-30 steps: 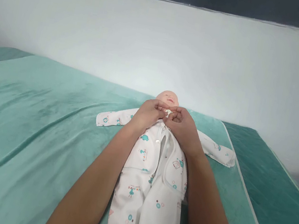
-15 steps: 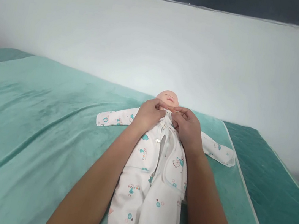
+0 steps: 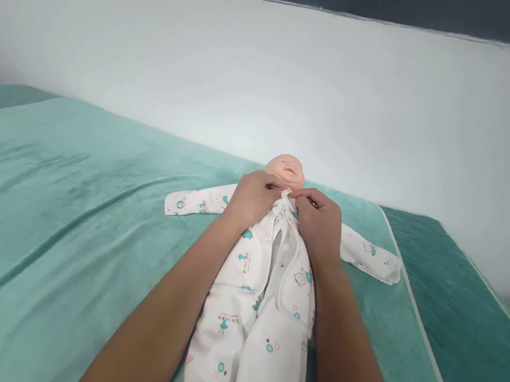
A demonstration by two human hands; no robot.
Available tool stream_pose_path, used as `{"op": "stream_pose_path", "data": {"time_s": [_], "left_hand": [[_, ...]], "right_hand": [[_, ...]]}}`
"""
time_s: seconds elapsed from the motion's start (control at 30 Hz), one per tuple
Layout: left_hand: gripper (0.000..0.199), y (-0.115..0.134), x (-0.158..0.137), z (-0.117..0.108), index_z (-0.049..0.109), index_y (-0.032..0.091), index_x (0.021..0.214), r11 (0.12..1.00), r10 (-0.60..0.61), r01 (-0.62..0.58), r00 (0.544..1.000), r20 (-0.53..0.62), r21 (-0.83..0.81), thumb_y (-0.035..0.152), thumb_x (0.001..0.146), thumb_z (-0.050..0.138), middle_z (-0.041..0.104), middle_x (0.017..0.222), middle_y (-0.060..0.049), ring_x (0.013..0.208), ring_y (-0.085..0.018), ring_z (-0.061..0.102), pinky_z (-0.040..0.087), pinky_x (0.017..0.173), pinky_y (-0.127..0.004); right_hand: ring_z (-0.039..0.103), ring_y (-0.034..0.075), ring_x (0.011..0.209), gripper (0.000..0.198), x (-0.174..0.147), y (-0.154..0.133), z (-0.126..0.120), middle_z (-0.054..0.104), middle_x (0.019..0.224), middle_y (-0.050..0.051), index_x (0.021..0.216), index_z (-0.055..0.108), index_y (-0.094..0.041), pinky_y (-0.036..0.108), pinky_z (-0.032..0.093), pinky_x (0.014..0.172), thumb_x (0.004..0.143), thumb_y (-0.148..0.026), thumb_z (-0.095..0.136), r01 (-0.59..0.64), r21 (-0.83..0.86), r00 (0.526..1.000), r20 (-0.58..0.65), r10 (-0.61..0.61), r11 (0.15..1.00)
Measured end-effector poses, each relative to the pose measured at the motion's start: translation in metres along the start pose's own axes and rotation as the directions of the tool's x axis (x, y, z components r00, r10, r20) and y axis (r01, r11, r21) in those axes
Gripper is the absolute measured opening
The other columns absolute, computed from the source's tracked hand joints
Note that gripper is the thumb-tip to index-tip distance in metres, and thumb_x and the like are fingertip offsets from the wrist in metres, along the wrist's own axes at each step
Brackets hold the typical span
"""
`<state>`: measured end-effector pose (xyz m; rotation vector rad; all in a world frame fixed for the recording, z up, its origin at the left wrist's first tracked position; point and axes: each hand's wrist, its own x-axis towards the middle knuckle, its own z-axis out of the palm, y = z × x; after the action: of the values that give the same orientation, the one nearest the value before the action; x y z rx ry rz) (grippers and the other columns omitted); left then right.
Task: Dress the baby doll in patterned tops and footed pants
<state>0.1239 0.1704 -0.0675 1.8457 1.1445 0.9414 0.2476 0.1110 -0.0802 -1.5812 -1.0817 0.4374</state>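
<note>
A baby doll (image 3: 285, 167) lies on its back, its head at the far end. It wears a white baby jacket (image 3: 245, 262) printed with small animals, and matching trousers (image 3: 272, 372). Below the neck the jacket front parts in a narrow gap. My left hand (image 3: 256, 199) pinches the jacket's collar edge just under the doll's chin. Opposite it, my right hand (image 3: 318, 222) pinches the other collar edge, fingertips close to the left ones. What exactly lies between the fingertips is too small to make out. Both sleeves (image 3: 199, 199) stretch out sideways.
A light green blanket (image 3: 60, 203) covers the surface under the doll. Darker green cloth (image 3: 469, 321) shows along the right side. Behind the doll's head rises a white wall (image 3: 275, 76) with a dark band on top.
My right fingers have shifted slightly down from the doll's chin, and more of its neck and the collar edge shows. My left hand is almost unmoved.
</note>
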Motion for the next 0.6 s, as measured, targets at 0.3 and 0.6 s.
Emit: {"op": "stream_pose_path", "data": {"time_s": [0.3,0.6], "left_hand": [[0.023,0.0001,-0.0011,-0.0015,0.077,0.02,0.09,0.998,0.05,-0.05,0.999,0.012,0.034,0.018,0.082,0.055,0.074,0.107,-0.005,0.098,-0.019,0.066,0.049,0.088,-0.029],[0.022,-0.0018,-0.0009,0.0003,0.076,0.02,0.089,1.0,0.013,-0.014,1.0,-0.011,-0.025,0.016,0.082,0.055,0.072,0.107,-0.006,0.096,-0.02,0.065,0.049,0.087,-0.031]], "right_hand": [[0.061,0.02,0.084,0.026,0.0021,0.0072,-0.0013,0.073,0.093,0.004,0.079,0.076,-0.022,0.034,0.042,0.081,0.078,-0.026,0.05,0.171,-0.074,0.984,0.069,-0.166,0.983],[0.063,0.021,0.086,0.029,-0.0012,0.0084,0.001,0.073,0.091,0.004,0.08,0.077,-0.022,0.034,0.044,0.082,0.076,-0.021,0.048,0.139,-0.03,0.99,-0.019,-0.14,0.99]]}}
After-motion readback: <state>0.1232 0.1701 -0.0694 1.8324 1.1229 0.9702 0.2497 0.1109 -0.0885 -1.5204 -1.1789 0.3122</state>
